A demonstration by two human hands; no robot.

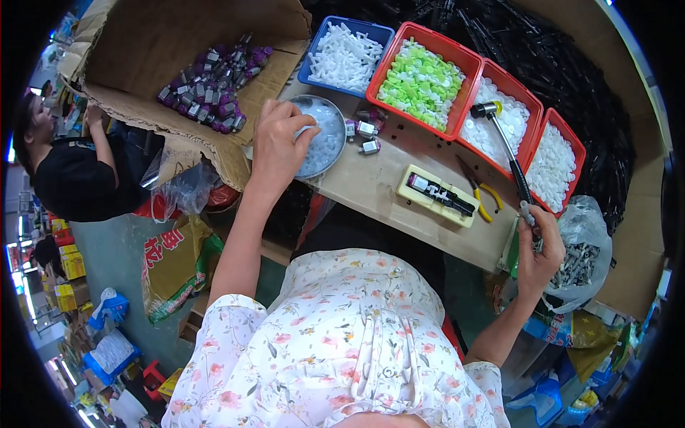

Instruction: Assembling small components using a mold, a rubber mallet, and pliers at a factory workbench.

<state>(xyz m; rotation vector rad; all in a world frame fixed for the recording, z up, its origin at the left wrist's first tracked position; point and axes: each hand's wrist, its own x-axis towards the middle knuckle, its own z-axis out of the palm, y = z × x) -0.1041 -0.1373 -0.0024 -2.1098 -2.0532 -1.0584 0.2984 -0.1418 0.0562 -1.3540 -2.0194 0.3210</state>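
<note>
My left hand is over a round metal bowl of pale, translucent stuff, its fingertips pinched at the bowl's left side. What they hold, if anything, is hidden. Off to the right, my right hand grips a small grey cylindrical part upright, beside the dark handle of a hammer. Between the hands a cream fixture holds a black assembly with a motor at its left end. Pliers with yellow handles lie just right of the fixture. Several small motors lie beside the bowl.
A cardboard box of purple-ended motors stands at left. Along the back are a blue bin of white pins and red bins of green and white parts. Black parts heap behind; a plastic bag sits right. A person is at far left.
</note>
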